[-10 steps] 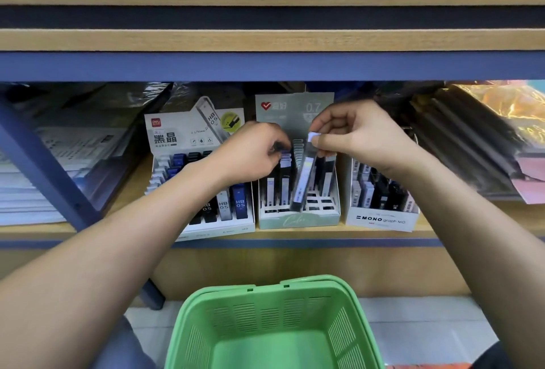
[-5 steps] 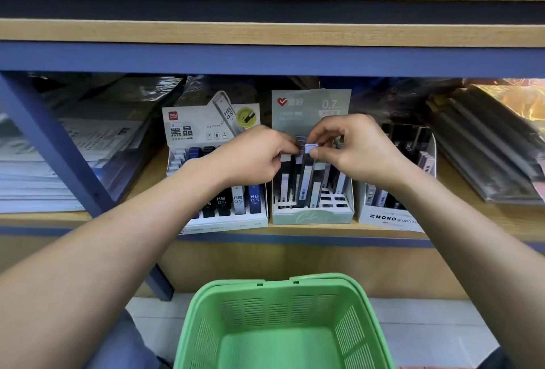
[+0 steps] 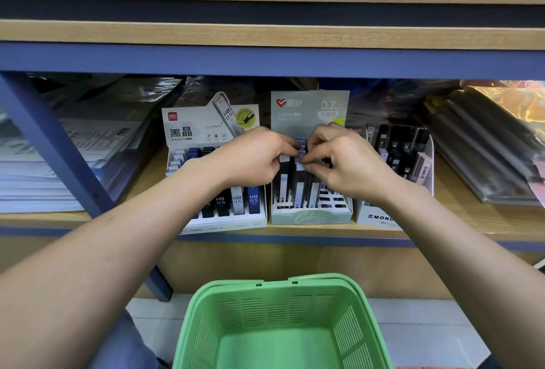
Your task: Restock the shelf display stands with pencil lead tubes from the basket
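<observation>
A pale green display stand (image 3: pixel 311 216) marked 0.7 sits mid-shelf with several dark lead tubes (image 3: pixel 299 188) standing in its slots. My left hand (image 3: pixel 250 159) pinches the white cap of a tube at the stand's left side. My right hand (image 3: pixel 348 168) pinches the cap of a neighbouring tube just right of it, fingertips nearly touching the left hand's. A white stand (image 3: pixel 224 225) of HB 0.5 tubes is to the left, a white Mono stand (image 3: pixel 380 216) to the right. The green basket (image 3: pixel 283 289) below shows no tubes in its visible part.
The wooden shelf edge (image 3: pixel 472 230) runs across with a blue strip under it. Stacks of wrapped paper (image 3: pixel 44 179) lie at left behind a blue slanted post (image 3: pixel 56 144). Dark folders in plastic (image 3: pixel 483 156) lie at right. A low upper shelf beam (image 3: pixel 265 58) overhangs the stands.
The tube my right hand held tilted over the stand now stands down in a slot. Both hands have come together over the tube caps, and the view has moved closer.
</observation>
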Available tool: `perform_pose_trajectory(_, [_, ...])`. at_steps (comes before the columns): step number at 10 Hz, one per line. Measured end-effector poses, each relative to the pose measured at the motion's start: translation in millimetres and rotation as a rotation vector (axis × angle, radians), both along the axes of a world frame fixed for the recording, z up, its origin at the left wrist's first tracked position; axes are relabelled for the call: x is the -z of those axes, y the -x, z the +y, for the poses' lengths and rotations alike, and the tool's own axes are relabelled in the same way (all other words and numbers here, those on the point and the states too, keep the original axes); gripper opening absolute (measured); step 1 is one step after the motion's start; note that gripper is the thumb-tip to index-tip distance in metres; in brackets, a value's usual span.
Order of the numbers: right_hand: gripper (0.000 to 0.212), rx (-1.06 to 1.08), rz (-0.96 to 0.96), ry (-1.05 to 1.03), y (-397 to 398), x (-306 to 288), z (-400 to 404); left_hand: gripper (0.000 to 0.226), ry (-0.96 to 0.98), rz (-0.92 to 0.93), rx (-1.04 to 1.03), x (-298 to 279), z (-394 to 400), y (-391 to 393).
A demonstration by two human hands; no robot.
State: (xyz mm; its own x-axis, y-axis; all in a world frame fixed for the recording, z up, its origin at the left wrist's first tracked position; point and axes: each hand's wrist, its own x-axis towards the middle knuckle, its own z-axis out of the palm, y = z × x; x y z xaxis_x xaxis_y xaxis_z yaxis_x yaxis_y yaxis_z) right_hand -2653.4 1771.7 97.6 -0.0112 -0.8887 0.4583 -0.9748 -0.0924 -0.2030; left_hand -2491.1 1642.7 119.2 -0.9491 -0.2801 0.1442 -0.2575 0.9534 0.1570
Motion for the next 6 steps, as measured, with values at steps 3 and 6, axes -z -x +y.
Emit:
perform_pose_trajectory(3, [0.022,0.020,-0.088,0.021,0.3,-2.4,2.5,0.060,0.004,0.052,0.010,0.7,-0.5,-2.5])
perform_pose_trajectory(6, [0.020,0.078,-0.178,0.066,-1.6,-7.5,4.4,0.058,0.016,0.103,-0.013,-4.9,1.1,-5.7])
